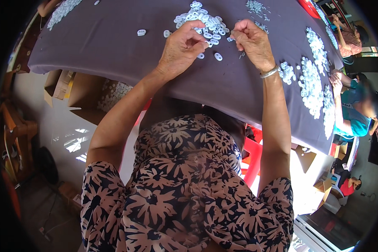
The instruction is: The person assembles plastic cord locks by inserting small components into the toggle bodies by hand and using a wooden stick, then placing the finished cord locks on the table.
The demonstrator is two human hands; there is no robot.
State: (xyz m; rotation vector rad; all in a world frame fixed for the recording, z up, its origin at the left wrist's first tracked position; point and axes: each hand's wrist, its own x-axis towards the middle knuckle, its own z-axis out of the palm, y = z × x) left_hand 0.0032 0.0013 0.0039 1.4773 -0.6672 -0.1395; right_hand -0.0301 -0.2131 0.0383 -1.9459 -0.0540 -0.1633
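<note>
My left hand [182, 47] is over the near part of the table, its thumb against the curled lower fingers. A small white plastic piece [209, 44] shows at the thumb tip, seemingly pinched there. To its right, my right hand [253, 44] has thumb and fingers pressed together; whatever they hold is too small to make out. Just beyond and between both hands lies a pile of white oval plastic pieces [198, 17] with dark holes. One loose oval piece [218, 56] rests nearer to me. Small thin pieces [262, 27] are scattered behind my right hand.
A dark cloth [113, 46] covers the table. More white pieces [311, 86] form heaps on the right, beside a co-worker in a teal top [359, 109]. At lower left, an open cardboard box [86, 90] contains white pieces. A red basin [310, 8] stands at the far right.
</note>
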